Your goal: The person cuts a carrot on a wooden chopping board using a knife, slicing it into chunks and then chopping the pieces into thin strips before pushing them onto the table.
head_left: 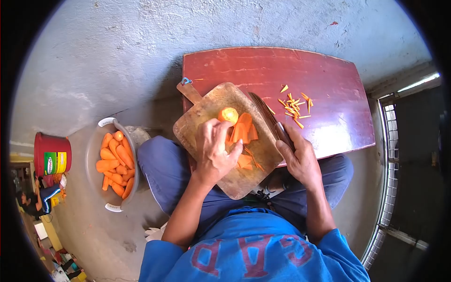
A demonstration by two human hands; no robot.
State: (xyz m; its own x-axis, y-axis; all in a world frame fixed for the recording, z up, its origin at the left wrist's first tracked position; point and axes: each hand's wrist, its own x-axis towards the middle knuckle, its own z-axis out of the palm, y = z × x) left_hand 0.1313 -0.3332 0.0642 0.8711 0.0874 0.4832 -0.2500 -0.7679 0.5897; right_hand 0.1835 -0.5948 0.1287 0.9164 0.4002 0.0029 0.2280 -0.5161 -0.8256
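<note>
A worn wooden cutting board [213,101] with a handle lies over the near edge of the red table. On it are a thick carrot piece [228,115], thin carrot slices [242,128] and a few strips [244,161]. My left hand [216,148] is over the board with its fingers apart and bent, the fingertips beside the carrot piece and slices. My right hand [300,157] grips the dark handle of a knife [270,117], whose blade points up and left along the board's right side.
The red table [329,89] bears small carrot sticks [293,107]. A grey basin [92,162] of peeled carrots [117,157] stands on the floor at left. Farther left are a red bucket [41,152] and another person [35,199]. A metal grille [390,141] is at right.
</note>
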